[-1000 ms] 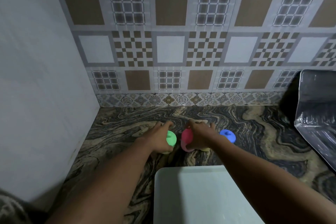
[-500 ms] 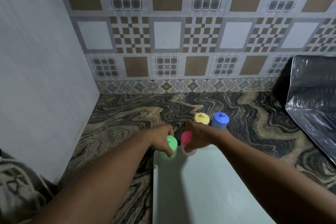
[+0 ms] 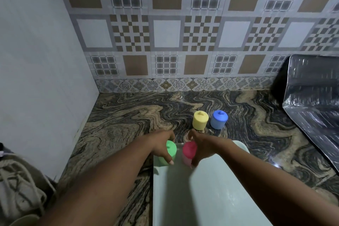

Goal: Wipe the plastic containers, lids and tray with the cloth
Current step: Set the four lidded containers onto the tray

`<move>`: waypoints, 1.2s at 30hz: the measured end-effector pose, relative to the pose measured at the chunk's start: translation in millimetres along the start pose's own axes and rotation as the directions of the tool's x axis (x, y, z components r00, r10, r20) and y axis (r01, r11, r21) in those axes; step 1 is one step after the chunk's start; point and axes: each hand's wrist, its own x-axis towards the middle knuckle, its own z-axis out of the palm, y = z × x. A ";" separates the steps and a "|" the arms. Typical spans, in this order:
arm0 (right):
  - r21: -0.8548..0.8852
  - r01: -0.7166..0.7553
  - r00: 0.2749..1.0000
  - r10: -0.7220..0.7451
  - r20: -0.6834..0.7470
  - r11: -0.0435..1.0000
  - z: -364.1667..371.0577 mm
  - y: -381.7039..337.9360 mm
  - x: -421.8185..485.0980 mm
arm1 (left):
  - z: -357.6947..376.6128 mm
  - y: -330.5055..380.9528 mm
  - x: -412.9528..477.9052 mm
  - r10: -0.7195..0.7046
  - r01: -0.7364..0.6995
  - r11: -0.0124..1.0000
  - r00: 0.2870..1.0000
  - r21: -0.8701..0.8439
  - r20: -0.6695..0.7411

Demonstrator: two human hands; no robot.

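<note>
Fingers (image 3: 169,158) curled — L hand (image 3: 161,146) grips green container (image 3: 172,149), R hand (image 3: 202,146) pink container (image 3: 189,151), arms outstretched.

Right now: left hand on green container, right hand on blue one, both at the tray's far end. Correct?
No: the head view shows the right hand gripping the pink container; the blue container stands on the counter beside the yellow container. Rest is right.
</note>
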 end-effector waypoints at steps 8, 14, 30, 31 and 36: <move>0.158 -0.057 0.970 0.092 -0.227 0.986 -74.3 55.1 -14.7 | -44.6 21.2 17.9 -0.035 0.026 0.998 0.988 -0.059 -0.151; 0.188 -0.132 0.899 0.197 -0.391 0.973 -89.7 96.9 6.2 | -45.6 51.1 49.0 -0.041 0.027 0.998 0.970 -0.064 -0.239; 0.152 -0.096 0.954 0.134 -0.267 0.984 -58.5 142.9 70.6 | -11.2 103.9 131.7 -0.094 0.084 0.995 0.952 -0.045 -0.293; 0.141 -0.085 0.953 0.122 -0.278 0.986 -59.9 143.5 68.1 | -11.7 105.4 131.0 -0.097 0.087 0.995 0.947 -0.046 -0.306; 0.150 -0.043 0.951 0.086 -0.296 0.988 -59.0 154.3 49.7 | -10.7 119.7 116.2 -0.103 0.080 0.993 0.947 -0.088 -0.305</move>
